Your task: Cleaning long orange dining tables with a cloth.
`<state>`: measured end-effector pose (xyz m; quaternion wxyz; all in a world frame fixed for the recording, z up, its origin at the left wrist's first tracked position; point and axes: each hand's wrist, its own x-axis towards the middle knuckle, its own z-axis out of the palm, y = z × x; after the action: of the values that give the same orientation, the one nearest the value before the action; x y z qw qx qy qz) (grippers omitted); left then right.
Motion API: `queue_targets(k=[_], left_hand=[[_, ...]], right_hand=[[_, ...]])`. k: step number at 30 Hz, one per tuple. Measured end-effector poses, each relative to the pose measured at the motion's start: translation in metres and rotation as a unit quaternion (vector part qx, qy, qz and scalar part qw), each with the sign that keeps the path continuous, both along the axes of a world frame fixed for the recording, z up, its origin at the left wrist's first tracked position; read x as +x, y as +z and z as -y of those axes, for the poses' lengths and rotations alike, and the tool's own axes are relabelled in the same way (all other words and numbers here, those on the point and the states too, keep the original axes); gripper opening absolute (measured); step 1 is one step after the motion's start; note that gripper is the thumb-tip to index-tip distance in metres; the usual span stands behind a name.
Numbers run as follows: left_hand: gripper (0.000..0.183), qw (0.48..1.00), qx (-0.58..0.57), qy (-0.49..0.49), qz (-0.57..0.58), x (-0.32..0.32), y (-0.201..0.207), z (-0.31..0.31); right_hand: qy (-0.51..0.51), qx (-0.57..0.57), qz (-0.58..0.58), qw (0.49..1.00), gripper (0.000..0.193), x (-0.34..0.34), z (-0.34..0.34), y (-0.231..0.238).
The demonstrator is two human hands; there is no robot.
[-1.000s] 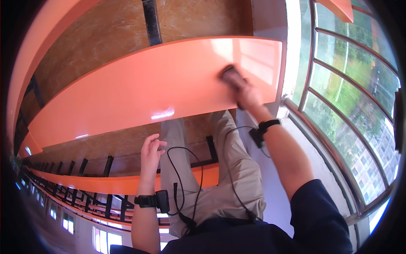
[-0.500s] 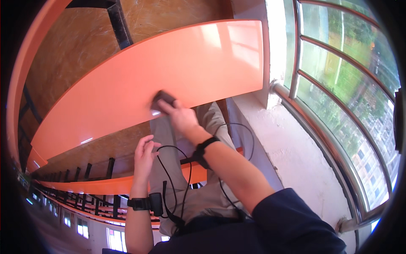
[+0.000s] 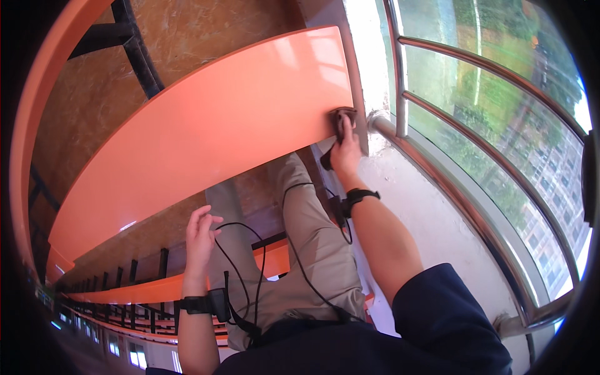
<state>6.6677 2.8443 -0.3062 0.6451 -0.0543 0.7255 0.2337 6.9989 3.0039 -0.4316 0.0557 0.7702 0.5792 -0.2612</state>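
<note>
A long, glossy orange desktop (image 3: 206,119) stretches across in front of me, with a curved far edge. At its right end, by the near corner, my right hand (image 3: 347,150) presses a dark cloth-like piece (image 3: 342,115) against the edge. Part of this dark piece shows below the palm; its exact form is hard to make out. My left hand (image 3: 200,234) hovers over my left thigh, short of the desktop's near edge, its fingers loosely bent and apart with nothing in them.
Metal railings (image 3: 462,165) and a window run along the right, above a white ledge (image 3: 419,200). Black cables (image 3: 306,265) hang over my trousers (image 3: 322,250). Rows of orange desks (image 3: 131,290) with black supports recede at lower left. A black post (image 3: 140,56) stands beyond the desktop.
My right hand has moved right with the dark cloth-like piece, from the desktop's near middle to its right end. The view has shifted; my left hand keeps nearly the same pose.
</note>
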Motion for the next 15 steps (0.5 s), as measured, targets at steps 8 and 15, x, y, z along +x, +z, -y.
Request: queue_targets(k=[8,15], left_hand=[[0.027,1.000,0.006,0.022,0.011,0.003,0.003,0.011],[0.029,0.997,0.018,0.076,0.010,-0.013,0.005,0.055]], right_hand=[[-0.291,0.098,-0.095,0.947,0.072,-0.021,0.028,-0.057],[-0.502,0.064,-0.258,0.823,0.068,-0.015,0.013,-0.058]])
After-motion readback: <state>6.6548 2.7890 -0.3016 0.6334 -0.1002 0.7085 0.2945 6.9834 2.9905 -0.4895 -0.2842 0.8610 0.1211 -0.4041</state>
